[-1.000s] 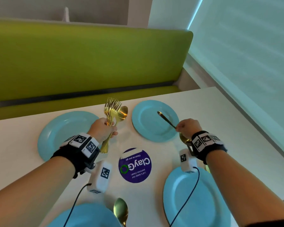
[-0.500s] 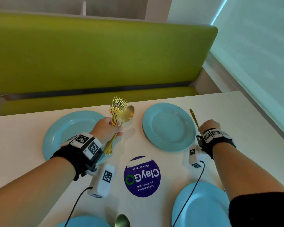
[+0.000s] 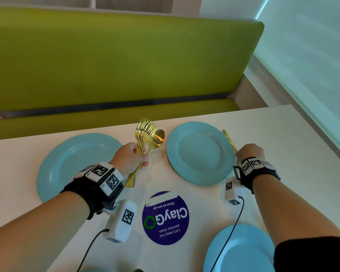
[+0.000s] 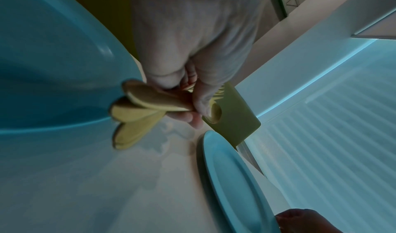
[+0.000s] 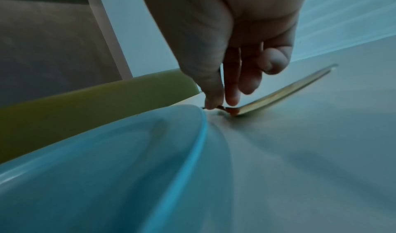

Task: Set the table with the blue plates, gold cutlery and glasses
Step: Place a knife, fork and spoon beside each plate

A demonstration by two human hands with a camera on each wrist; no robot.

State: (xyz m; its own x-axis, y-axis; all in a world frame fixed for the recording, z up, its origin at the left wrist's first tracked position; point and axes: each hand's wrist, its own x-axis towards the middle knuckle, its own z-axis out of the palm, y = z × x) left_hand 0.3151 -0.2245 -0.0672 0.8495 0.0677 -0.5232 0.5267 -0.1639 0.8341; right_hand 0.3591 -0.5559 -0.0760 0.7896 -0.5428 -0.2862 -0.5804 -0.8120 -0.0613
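A round purple sticker (image 3: 165,218) lies on the white table (image 3: 302,154), near the plate (image 3: 199,153) at the far side. Its print faces away, upside down from here: the big white word "ClayGo", whose "o" is a green ring of recycling arrows, with "Clean as you go" on one side of it and "Let's keep our pantries clean." on the other. Black-and-white square code tags sit on both wristbands (image 3: 104,176); their small print cannot be read.
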